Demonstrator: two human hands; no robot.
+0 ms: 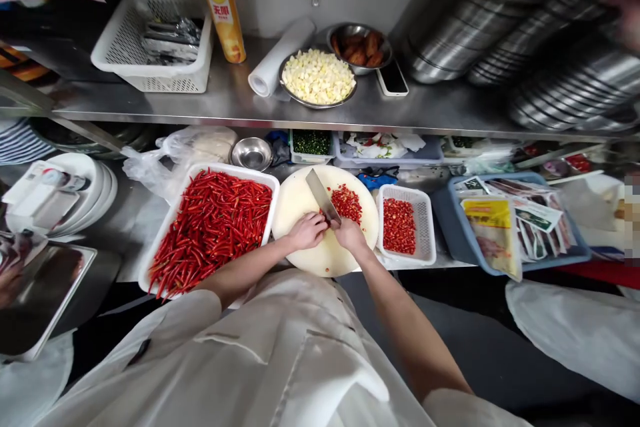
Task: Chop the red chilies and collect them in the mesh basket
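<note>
While R hand (350, 235) grips cleaver (321, 193), L hand (307, 231) is bunched beside it, can't tell what it's pinching; chopped chilies (347, 204) on rnd cutting board (305, 257), whole chilies (215, 223) in white tub (272, 212).

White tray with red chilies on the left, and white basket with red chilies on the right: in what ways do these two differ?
The tray is clearly larger than the basket. The tray holds whole, long chilies, while the basket holds small chopped pieces. The tray is heaped full, whereas the basket shows bare wall on its right side. Both are white and stand beside the round cutting board.
</note>
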